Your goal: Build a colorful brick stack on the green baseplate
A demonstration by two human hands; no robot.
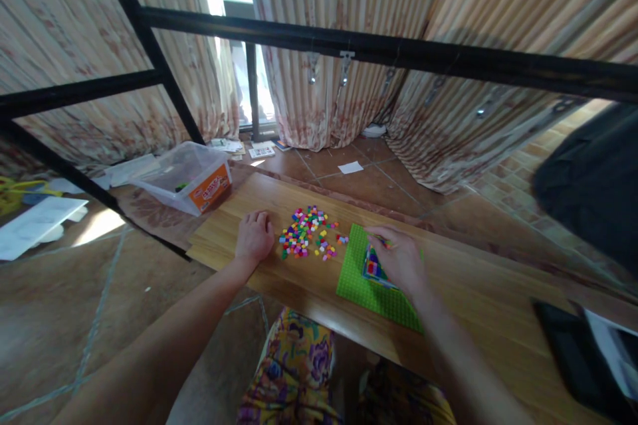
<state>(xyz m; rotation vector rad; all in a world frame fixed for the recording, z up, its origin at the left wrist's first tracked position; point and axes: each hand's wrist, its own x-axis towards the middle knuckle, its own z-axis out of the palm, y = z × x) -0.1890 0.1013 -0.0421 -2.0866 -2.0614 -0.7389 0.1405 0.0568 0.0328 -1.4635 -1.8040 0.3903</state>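
On the wooden table, my left hand [256, 236] rests with its fingers curled in, left of a scattered heap of small colourful toy bricks [305, 229]. Nothing shows in that hand. A green studded baseplate [355, 275] lies to the right of the heap. On it stands a small block built from multicoloured bricks [373, 267], partly covered by my right hand [401, 257]. The right fingers are pinched together at the top of this build. Whatever is between them is too small and too hidden to name.
A clear plastic bin [184, 176] with an orange label stands beyond the table's left end. A dark flat tablet-like object [573, 352] lies at the right end. Black metal bars [299, 36] cross in front, before striped curtains [343, 99]. Papers lie on the tiled floor.
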